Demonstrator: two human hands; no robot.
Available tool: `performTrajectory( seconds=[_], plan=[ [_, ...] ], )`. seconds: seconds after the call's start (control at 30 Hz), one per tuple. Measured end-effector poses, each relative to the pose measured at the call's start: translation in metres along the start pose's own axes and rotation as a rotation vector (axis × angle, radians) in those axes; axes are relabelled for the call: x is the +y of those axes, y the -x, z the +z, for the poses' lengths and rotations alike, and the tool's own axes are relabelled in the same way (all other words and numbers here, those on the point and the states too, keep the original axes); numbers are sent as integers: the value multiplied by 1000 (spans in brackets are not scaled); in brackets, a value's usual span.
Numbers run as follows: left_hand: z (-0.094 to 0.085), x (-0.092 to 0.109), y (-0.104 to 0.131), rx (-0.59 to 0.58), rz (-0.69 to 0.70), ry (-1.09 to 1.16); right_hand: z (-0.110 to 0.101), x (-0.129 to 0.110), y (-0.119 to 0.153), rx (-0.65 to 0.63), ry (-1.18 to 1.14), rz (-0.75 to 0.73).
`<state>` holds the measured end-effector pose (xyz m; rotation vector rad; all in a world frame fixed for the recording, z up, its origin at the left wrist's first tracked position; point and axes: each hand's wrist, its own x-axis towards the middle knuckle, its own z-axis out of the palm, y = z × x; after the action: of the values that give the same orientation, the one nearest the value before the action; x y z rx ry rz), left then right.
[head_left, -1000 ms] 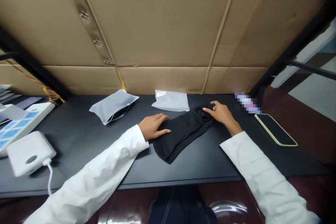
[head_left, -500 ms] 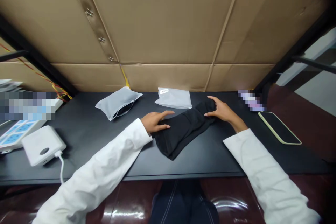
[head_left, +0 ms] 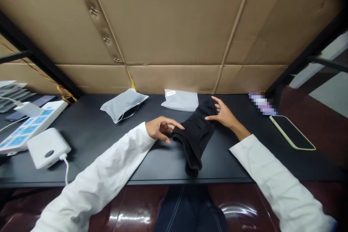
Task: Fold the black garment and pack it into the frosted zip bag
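Observation:
A folded black fabric piece [head_left: 194, 128], tube-like with an opening at its lower end, lies slanted on the black table; I cannot tell its exact kind. My right hand [head_left: 223, 113] holds its far end between thumb and fingers. At its left edge is my left hand [head_left: 163, 127], with curved fingers apart, the fingertips touching or just over the cloth. Behind the cloth lies a flat frosted pouch [head_left: 181, 100] with a white label. Another frosted pouch [head_left: 123, 104], its mouth gaping, rests farther left with something dark inside.
On the left are a white power strip [head_left: 29, 127], a white charger [head_left: 49, 148] with a cable, and a stack of grey packets [head_left: 12, 94]. A phone [head_left: 293, 132] in a pale green case lies at right. Cardboard [head_left: 174, 25] walls the back.
The black fabric has turned, its near end swinging right and toward me while its lower opening came into view. My left hand's fingers have curled and no longer lie flat on it.

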<state>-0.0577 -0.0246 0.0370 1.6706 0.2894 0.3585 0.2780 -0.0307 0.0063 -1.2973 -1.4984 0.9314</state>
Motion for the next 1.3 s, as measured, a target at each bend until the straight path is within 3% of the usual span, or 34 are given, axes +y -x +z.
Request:
performTrajectory(
  seconds=[0.13,0.2,0.3,0.43,0.57,0.63,0.7,0.77,0.83,0.9,0.97,1.03,1.1,1.23,1.3],
  plan=[
    [3,-3,-7,258,140,-143,10,-5,1,-16,-90,-27],
    [5,-3,-10,307,236,-303,14,-8,2,-4,-80,-61],
    [7,-3,-14,248,331,-513,19,-13,5,62,13,-156],
    [8,-11,-19,-31,373,-630,24,-23,13,157,220,-376],
    [9,-15,-20,-54,380,-677,32,-34,24,-4,327,-614],
    [12,-11,-18,0,364,-641,37,-39,29,-163,370,-700],
    [16,-6,-16,131,342,-581,44,-43,33,-358,388,-720],
    [21,-4,-15,324,300,-487,52,-45,37,-505,341,-683],
    [26,-7,-16,483,200,-339,59,-45,39,-559,242,-575],
    [30,-12,-18,564,45,-194,62,-44,38,-496,130,-387],
    [33,-17,-22,604,-67,-157,60,-43,33,-343,15,-186],
    [36,-19,-26,640,-90,-238,53,-43,27,-215,-76,-20],
    [42,-19,-31,688,-78,-357,46,-45,22,-213,-82,86],
    [51,-16,-37,775,-95,-479,47,-53,25,-401,136,62],
    [45,-16,-36,768,-52,-527,50,-59,30,-500,190,40]
  ],
)
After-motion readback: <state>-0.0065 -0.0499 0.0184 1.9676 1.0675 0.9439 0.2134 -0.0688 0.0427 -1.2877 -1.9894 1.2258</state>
